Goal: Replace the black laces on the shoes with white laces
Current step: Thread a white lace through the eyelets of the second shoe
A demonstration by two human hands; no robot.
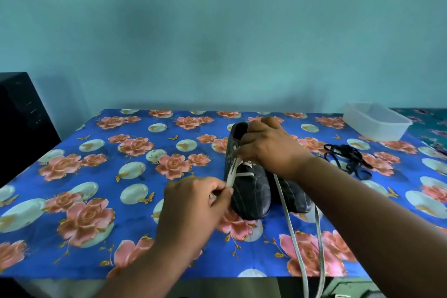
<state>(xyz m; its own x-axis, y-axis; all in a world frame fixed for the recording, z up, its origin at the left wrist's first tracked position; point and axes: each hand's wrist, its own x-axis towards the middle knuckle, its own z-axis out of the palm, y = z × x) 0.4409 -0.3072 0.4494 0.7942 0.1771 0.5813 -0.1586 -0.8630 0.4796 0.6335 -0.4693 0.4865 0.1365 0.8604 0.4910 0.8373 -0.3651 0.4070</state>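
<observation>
Two long tails of white lace (294, 237) trail off the near edge of the desk (101, 256) and hang out of view; if either snags there or gets pulled, the lacing already made could slide back out of its eyelets. The lace is flat, woven and limp, so it may also twist as it goes through, leaving a crossing that lies on edge.

Just behind, the left hand (193, 208) has its fingers pinched together on one white end beside the toe of the left shoe (249, 189). A jerk from that pinch would likely drag the light shoe across the smooth floral cloth.

The right hand (271, 145) curls its fingers over the tongue and collar of the same shoe, steadying it; if that grip slackens, the shoe could tip. A few white crossings show low on the shoe, so the lacing looks only partly done.

Both shoes are dark grey, soft-looking, with fine stitched lines and rounded toes; the right shoe (296, 197) sits touching its mate, largely hidden under the forearm.

Farther right, the removed black laces (348, 157) lie in a loose tangle, with a translucent plastic tub (377, 121) beyond.
</observation>
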